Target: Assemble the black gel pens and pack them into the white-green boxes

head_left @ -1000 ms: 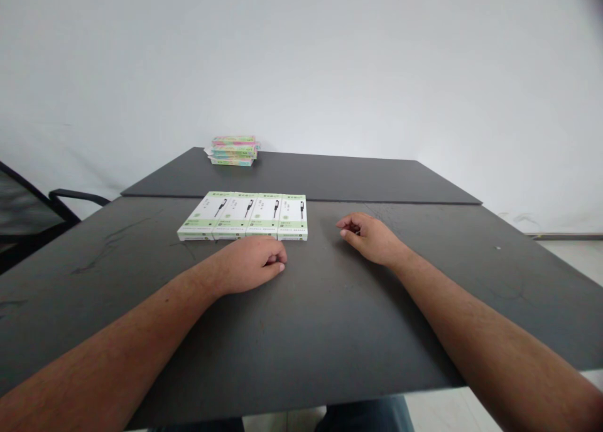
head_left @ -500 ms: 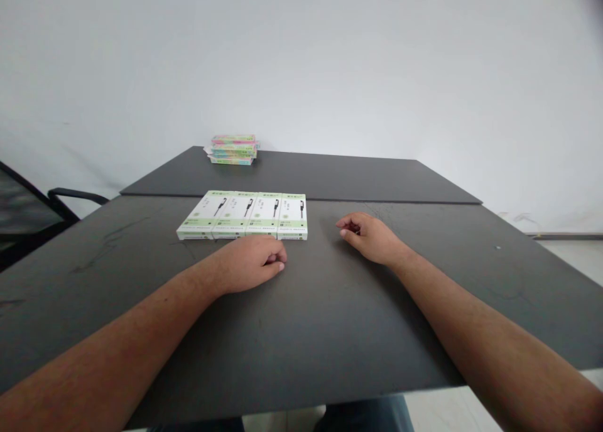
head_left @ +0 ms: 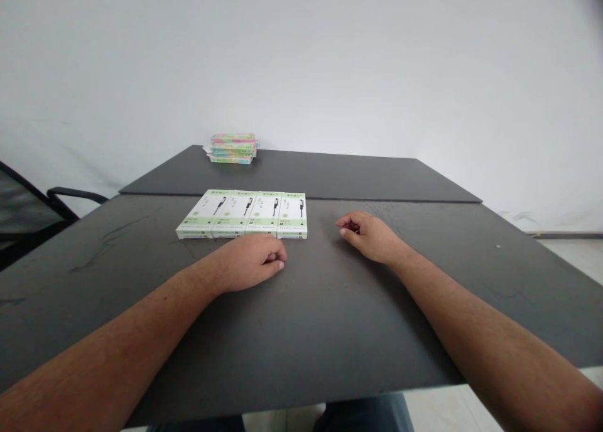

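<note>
My left hand [head_left: 254, 260] rests on the dark table just in front of a row of white and green boxes [head_left: 247, 212]. Its fingers curl loosely, with the thumb a little apart, and nothing shows in them. Several of these flat boxes lie side by side, each printed with a slim black device. The hand hides part of the row's front edge. To the right of the boxes, my right hand [head_left: 370, 237] lies on its side on the table. A gap separates its thumb from the bent fingers, and it holds nothing that I can see.
Farther back, a stack of colourful boxes [head_left: 232, 149] stands on a raised dark panel [head_left: 339, 174] against the white wall. A black chair with an armrest [head_left: 78, 194] is at the left. A tiny pale speck [head_left: 498, 246] lies on the table at the right.
</note>
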Action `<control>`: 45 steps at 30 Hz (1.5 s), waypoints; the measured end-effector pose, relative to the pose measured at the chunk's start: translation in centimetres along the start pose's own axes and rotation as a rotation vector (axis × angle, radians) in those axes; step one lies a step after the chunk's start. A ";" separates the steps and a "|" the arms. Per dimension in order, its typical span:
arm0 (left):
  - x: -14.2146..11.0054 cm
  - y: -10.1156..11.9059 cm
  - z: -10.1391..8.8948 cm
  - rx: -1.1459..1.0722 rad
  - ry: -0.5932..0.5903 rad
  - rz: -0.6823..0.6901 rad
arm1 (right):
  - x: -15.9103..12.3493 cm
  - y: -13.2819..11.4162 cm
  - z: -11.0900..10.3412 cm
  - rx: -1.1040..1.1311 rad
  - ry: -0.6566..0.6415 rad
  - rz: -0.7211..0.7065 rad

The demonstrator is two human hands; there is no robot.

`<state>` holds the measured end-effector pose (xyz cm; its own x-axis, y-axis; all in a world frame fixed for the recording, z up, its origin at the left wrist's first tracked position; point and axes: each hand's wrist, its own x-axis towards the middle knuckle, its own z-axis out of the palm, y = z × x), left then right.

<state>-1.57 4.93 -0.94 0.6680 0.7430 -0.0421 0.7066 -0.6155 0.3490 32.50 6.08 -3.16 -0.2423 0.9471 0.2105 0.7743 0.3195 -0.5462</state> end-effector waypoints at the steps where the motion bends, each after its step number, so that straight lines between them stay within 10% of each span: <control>1: 0.0 0.0 0.0 -0.001 0.001 0.000 | 0.0 0.0 0.0 0.001 -0.002 0.000; 45: 0.0 0.1 -0.1 -0.011 0.002 -0.008 | 0.1 0.4 0.1 0.003 -0.002 -0.035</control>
<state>-1.49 4.90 -0.85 0.6621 0.7482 -0.0427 0.7090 -0.6069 0.3593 32.68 6.25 -3.47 -0.2706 0.9354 0.2275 0.7636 0.3525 -0.5410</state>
